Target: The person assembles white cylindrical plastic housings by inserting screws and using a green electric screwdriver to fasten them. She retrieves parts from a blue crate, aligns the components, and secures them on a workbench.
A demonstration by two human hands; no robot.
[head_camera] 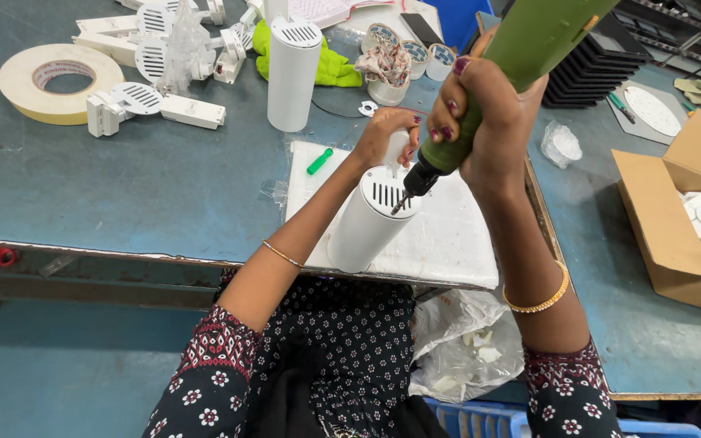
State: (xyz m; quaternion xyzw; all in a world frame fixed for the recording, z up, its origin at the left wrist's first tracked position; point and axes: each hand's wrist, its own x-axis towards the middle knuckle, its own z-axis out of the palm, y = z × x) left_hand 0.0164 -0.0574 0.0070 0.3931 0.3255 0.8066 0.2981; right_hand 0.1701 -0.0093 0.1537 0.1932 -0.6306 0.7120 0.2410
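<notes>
Head cam: right hand (492, 122) grips green driver (521, 57); left hand (384, 134) holds white cylinder (367, 223).

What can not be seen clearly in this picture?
- Head view: the driver is cut off at the top edge.
- The bit tip on the white cylinder is too small to see a screw.
- The left hand hides the part it holds.
- The right hand covers the driver's grip.

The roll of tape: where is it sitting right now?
In the head view, the roll of tape lies flat at the far left of the blue table, just left of the white slotted brackets.
</notes>
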